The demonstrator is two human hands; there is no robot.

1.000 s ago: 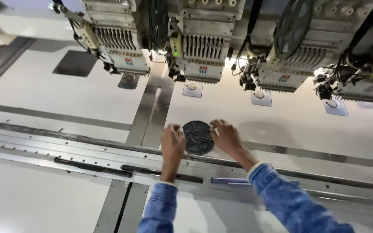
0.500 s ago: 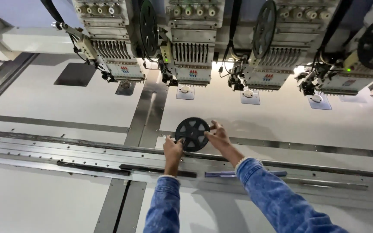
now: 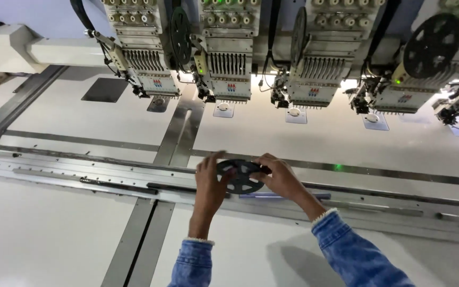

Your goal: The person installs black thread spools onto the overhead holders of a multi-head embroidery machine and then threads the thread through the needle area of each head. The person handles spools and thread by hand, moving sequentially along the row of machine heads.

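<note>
Both hands grip it: the black spoked reel (image 3: 240,176) sits between the left hand (image 3: 210,184) and right hand (image 3: 280,178), fingers curled on its rim, above the bench (image 3: 54,234).

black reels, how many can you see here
4. One black reel is held between the left hand and right hand. Three are mounted up on the machine heads: left, middle, edge-on, and right. More may be hidden.

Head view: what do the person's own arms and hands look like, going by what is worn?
Both hands, left and right, are bare: no gloves, and no rings or watch that I can make out. Both arms wear blue denim sleeves with a faded, mottled wash. A pale fleecy lining shows at each cuff.
</note>
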